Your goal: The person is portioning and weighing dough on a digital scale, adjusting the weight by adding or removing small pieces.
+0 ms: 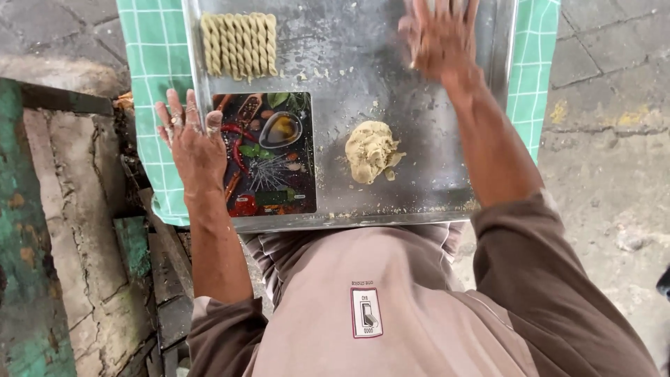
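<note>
A lump of pale dough (370, 151) is seen lying on the metal tray (335, 70), just right of a printed cutting board (269, 157) and below a row of twisted dough sticks (239, 43). It is judged soft, light and crumbly, best pinched off or scooped from beneath. The left hand (192, 136) is spread empty at the tray's left edge, while the right hand (440, 38) is pressed flat, blurred, on the tray's far part; whether anything is held beneath it cannot be told.

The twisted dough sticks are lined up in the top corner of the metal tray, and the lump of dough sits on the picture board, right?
Not quite. The head view shows the lump of dough on the bare metal tray, beside the picture board, not on it. The twisted dough sticks are indeed lined up in the top corner.
</note>
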